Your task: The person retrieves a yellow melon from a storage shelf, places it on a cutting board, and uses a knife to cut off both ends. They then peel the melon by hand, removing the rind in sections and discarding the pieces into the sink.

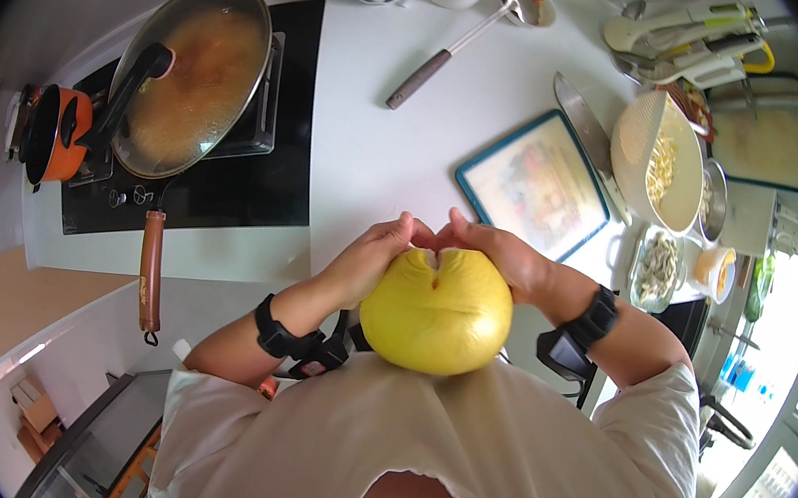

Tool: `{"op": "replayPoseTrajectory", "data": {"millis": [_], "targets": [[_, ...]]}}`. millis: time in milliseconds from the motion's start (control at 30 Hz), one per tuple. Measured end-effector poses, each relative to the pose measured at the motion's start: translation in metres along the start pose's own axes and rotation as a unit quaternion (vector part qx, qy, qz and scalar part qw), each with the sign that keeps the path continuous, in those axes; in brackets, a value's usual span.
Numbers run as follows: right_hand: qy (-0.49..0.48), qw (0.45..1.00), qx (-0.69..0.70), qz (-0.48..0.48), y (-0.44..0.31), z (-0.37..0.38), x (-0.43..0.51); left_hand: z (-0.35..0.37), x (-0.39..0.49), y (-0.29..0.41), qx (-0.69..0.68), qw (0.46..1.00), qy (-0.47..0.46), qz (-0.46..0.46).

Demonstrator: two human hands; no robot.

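Note:
A large yellow pomelo (435,319) is held in front of my chest, between both hands. Its rind has a split at the top, with a short brown mark just below. My left hand (380,250) grips the upper left side, thumb near the split. On the upper right side, my right hand (498,253) grips the fruit with its thumb raised. Most of my fingertips are hidden behind the pomelo. Past my hands lies a cutting board (540,180) with a dark teal rim.
A lidded frying pan (196,86) stands on the black cooktop (258,189), its handle (153,265) jutting over the counter edge. A kitchen knife (589,134) lies between the board and a colander (652,163) of bean sprouts. A ladle (451,52) and a glass dish (655,271) are on the counter.

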State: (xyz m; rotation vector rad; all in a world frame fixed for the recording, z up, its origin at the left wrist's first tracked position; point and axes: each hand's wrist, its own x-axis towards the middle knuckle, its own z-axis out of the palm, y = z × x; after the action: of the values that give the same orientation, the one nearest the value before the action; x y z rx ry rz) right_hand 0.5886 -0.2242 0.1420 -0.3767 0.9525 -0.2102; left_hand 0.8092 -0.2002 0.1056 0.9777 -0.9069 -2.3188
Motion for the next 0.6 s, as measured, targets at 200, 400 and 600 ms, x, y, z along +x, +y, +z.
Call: {"op": "replayPoseTrajectory", "data": {"millis": [200,400,600], "targets": [[-0.073,0.958,-0.12,-0.25,0.047,-0.013,-0.061,0.048,-0.016,0.022,0.24,0.955,-0.138,0.11],[-0.099,0.859,-0.246,-0.438,0.065,-0.039,-0.102,0.092,-0.008,0.024,0.378,0.879,-0.161,0.242],[-0.119,0.81,-0.27,-0.507,0.073,-0.055,-0.125,0.121,0.001,0.022,0.357,0.878,-0.215,0.234]]}}
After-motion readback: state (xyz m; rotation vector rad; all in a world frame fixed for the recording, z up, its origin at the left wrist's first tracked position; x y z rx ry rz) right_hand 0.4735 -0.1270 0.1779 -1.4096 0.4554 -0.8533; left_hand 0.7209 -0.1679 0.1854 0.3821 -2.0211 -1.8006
